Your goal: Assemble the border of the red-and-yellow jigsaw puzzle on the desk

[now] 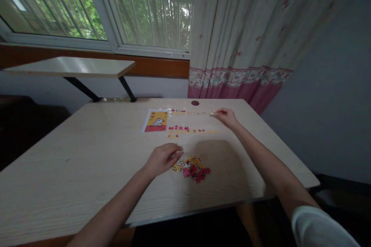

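My right hand (227, 118) reaches to the far side of the table, its fingers pinched on a small pale puzzle piece (213, 113) at the right end of the upper row. Beside the loose pile of puzzle pieces (197, 171), my left hand (163, 158) is curled, thumb and fingertips close together. A whitish bit shows at those fingertips, too small to make out. The pile mixes red, yellow and white pieces. Red pieces (179, 127) and yellow pieces (193, 131) lie in rows between the hands. Left of the rows lies a picture sheet (156, 121) with a white animal on yellow and red.
The pale wooden table (87, 154) has a round brown cable hole (195, 103) near its back edge. A raised shelf (75, 66) on black supports stands at the back left. Behind are a barred window (150, 7) and a patterned curtain (240, 38).
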`<state>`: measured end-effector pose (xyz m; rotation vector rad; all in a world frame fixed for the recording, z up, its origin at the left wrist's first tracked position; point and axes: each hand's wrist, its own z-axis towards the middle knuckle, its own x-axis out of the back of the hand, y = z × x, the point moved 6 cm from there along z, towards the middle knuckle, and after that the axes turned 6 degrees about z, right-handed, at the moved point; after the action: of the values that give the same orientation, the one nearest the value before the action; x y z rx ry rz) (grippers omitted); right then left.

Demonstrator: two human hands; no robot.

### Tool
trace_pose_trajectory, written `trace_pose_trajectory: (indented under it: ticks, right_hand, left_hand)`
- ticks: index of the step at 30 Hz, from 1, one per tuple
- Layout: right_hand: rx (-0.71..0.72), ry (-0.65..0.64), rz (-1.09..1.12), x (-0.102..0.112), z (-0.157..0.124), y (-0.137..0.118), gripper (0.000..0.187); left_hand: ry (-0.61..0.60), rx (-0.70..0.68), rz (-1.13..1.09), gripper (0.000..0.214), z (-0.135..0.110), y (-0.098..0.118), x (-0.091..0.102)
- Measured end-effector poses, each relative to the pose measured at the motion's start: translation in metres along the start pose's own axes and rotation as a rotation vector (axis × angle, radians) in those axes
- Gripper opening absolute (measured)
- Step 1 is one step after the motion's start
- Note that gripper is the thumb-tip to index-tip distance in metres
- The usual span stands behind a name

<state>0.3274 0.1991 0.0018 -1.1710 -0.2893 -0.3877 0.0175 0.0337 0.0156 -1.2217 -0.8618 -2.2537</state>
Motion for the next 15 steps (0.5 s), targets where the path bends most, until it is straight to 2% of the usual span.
trace_pose_trajectory:
  ticks: [3, 6, 10, 15]
  right_hand:
    - [-0.103, -0.068, -0.028, 0.011, 0.024, 0.034, 0.042]
    - [-0.144, -0.137, -0.052, 0.014, 0.035, 0.051, 0.038]
    - [-0.169, -0.192, -0.093, 0.012, 0.041, 0.057, 0.028]
    - [-0.185, -0.202, -0.177, 0.013, 0.043, 0.051, 0.017]
  left_hand:
    - [0.005, 0.007, 0.002, 0.021, 0.000, 0.000, 0.002]
    - [0.007, 0.021, 0.003, 0.022, -0.001, -0.001, 0.002]
    - [0.010, 0.024, 0.005, 0.022, -0.002, -0.002, 0.001]
    - [0.005, 0.018, 0.011, 0.021, -0.002, -0.002, 0.000]
